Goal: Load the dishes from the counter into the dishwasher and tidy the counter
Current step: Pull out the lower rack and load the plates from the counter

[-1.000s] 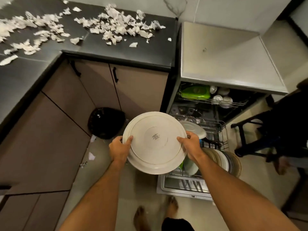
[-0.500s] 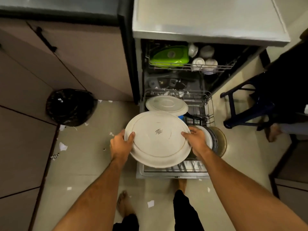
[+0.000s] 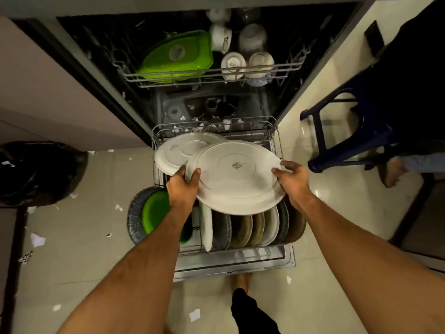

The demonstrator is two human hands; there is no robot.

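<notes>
The white plates [image 3: 234, 177], seemingly two stacked bottom-up though the lower rim is blurred, are hanging over the pulled-out lower rack [image 3: 273, 131] while I am gripping them with my left hand [image 3: 181, 186] and right hand [image 3: 292, 179], fingers curled over opposite edges. From my head view I am judging loading well along: upright plates [image 3: 250, 229] are filling the front row, a lone plate [image 3: 179, 150] is lying behind, cups [image 3: 233, 65] and a green lid [image 3: 177, 55] are sitting above, and paper scraps [image 3: 37, 239] are littering the floor.
</notes>
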